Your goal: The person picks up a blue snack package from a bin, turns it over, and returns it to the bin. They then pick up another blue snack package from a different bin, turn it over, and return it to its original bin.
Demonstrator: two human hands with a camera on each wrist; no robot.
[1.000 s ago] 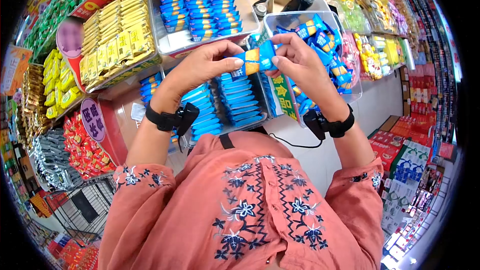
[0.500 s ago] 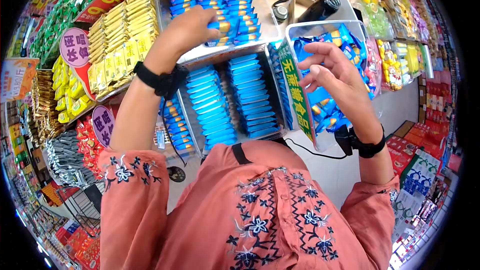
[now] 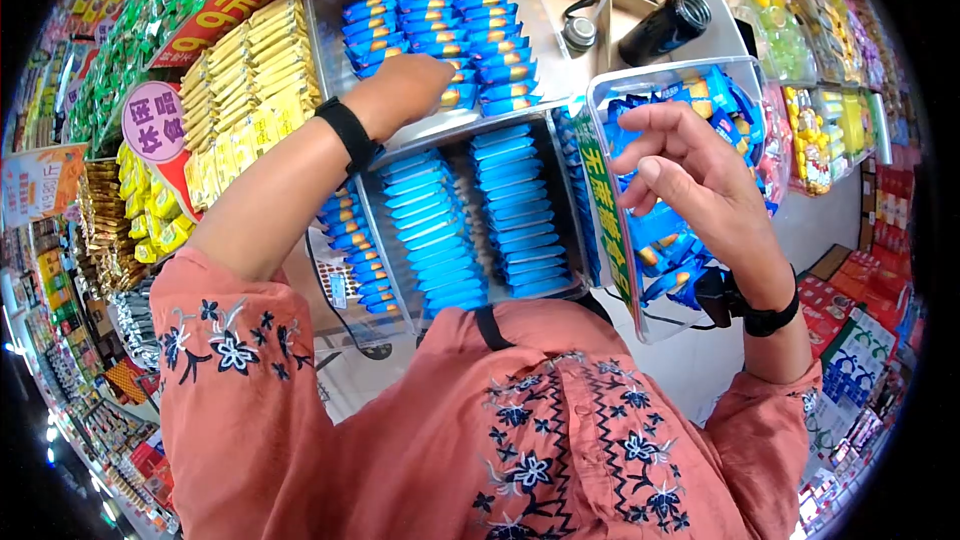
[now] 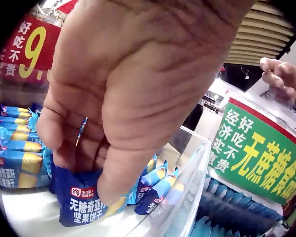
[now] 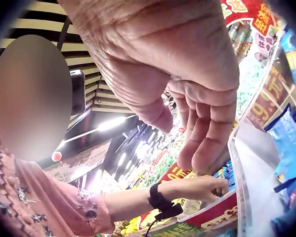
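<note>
My left hand point(image 3: 402, 95) is over the upper clear bin, which holds rows of blue and yellow packets point(image 3: 497, 40). In the left wrist view the thumb and fingers of that hand point(image 4: 133, 84) pinch a dark blue packet point(image 4: 81, 202) at the front of a row, above the bin's white bottom. My right hand point(image 3: 700, 175) hovers over the right clear bin point(image 3: 652, 74) of loose blue packets, fingers loosely bent and holding nothing. The right wrist view also shows this hand point(image 5: 187, 89) with nothing between thumb and fingers.
Light blue packets point(image 3: 430, 230) stand in rows in the lower bin. A black bottle point(image 3: 665, 28) and a lid point(image 3: 579, 33) are behind the right bin. Yellow packets point(image 3: 235, 90) lie at the left. A green sign point(image 3: 607, 210) fronts the right bin.
From holding one blue packet together, the hands have separated. The left hand went up and left to the upper bin; the right hand moved right, over the loose packets, and holds nothing.
</note>
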